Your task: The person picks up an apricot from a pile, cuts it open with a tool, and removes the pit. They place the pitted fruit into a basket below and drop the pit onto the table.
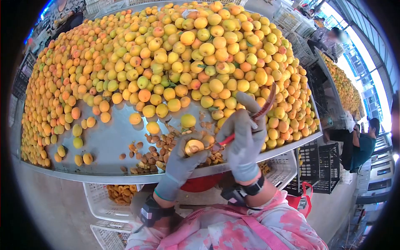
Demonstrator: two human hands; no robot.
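Observation:
My left hand point(180, 164), in a grey glove, is closed around a cut apricot point(194, 147) whose pale orange flesh faces up. My right hand point(243, 143), gloved the same way, grips a red-handled hand tool point(266, 104). One curved handle sticks out above the fingers, and the tool's narrow dark end points at the apricot from the right. Much of the tool is hidden inside the fist. Loose apricot pits point(156, 155) lie scattered on the metal table point(110, 146) under and left of my hands. A single whole apricot point(188, 121) lies just beyond my left hand.
A large heap of apricots point(166, 54) covers most of the table. White crates point(96, 200) stand below its front edge, one with apricot halves point(121, 193). Black crates point(318, 166) are on the right. Other people point(362, 146) are near another fruit-covered table.

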